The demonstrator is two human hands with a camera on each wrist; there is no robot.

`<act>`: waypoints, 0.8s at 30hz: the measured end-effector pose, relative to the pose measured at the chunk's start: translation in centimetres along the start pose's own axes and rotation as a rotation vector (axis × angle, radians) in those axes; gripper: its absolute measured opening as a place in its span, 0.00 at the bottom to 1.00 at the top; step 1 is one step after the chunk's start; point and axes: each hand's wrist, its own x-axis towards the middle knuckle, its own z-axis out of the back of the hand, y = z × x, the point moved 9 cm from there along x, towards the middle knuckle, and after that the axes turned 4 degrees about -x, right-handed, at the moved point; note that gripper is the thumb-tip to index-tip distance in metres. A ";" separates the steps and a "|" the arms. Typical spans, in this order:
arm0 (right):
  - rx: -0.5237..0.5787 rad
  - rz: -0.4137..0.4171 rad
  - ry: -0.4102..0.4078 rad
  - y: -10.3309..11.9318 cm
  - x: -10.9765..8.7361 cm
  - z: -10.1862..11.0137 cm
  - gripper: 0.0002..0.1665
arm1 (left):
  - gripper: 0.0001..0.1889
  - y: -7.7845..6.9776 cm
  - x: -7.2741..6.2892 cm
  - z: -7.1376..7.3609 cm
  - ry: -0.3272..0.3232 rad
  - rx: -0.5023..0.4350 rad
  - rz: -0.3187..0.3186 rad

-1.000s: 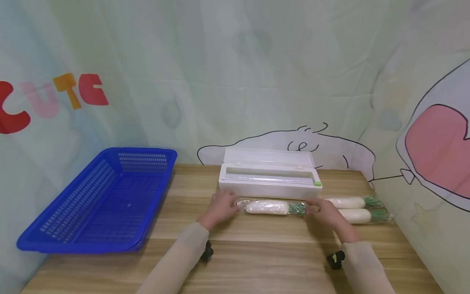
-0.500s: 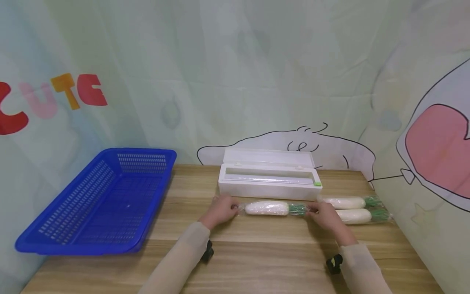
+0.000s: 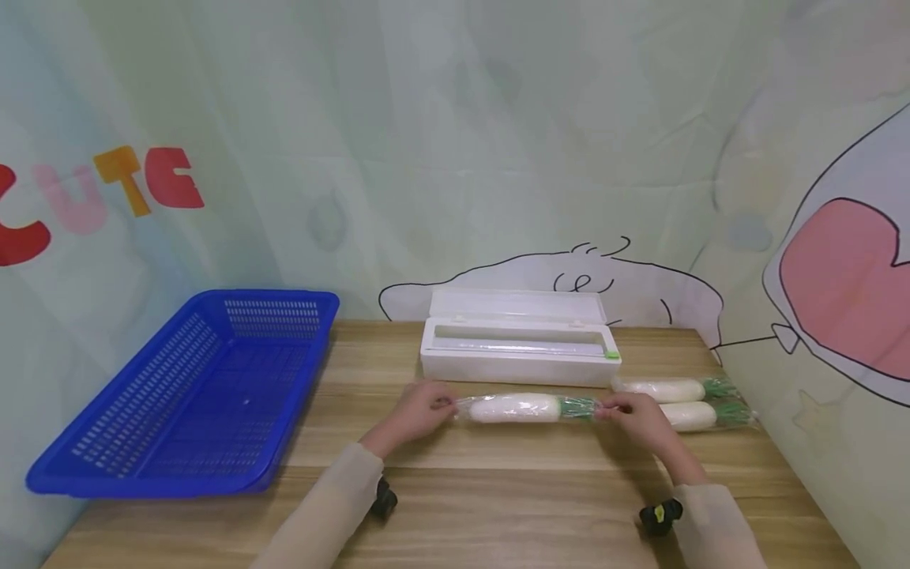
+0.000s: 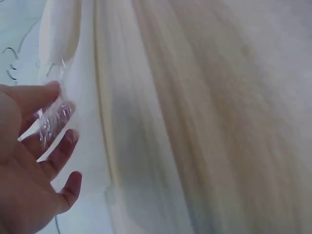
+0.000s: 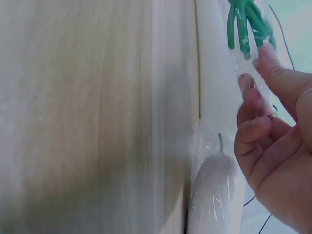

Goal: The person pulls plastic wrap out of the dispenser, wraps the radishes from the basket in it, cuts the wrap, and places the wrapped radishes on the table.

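A white radish with green leaf stalks, wrapped in clear plastic film, stretches crosswise between both hands just in front of the white box. My left hand pinches the film's loose left end; in the left wrist view the crinkled film runs between thumb and fingers. On the leaf side, my right hand pinches the other film end between thumb and forefinger. The right wrist view shows the green leaves just beyond that hand's fingertips, with the remaining fingers curled in loosely.
A white cling-film box with its lid up stands behind, a film roll inside and a green slider at its right end. Two wrapped radishes lie right of my right hand. A blue basket stands at the left on the wooden table.
Both hands have closed on the film ends and drawn the wrapped radish slightly toward me, away from the box. The box, basket and other radishes stay put.
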 end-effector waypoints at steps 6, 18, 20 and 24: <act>0.155 -0.033 0.035 0.2 -1.1 -0.1 0.14 | 0.06 -0.5 -1.8 0.5 0.059 -0.160 0.014; 0.376 -0.023 0.007 1.4 -3.5 -0.8 0.15 | 0.09 -0.9 -5.8 0.9 0.062 -0.476 0.090; 0.426 -0.028 0.004 1.4 -3.7 -0.9 0.16 | 0.10 -1.0 -6.3 0.7 0.082 -0.516 0.099; 0.485 -0.028 -0.015 1.4 -3.6 -0.8 0.18 | 0.11 -1.9 -7.3 -0.1 0.134 -0.545 0.062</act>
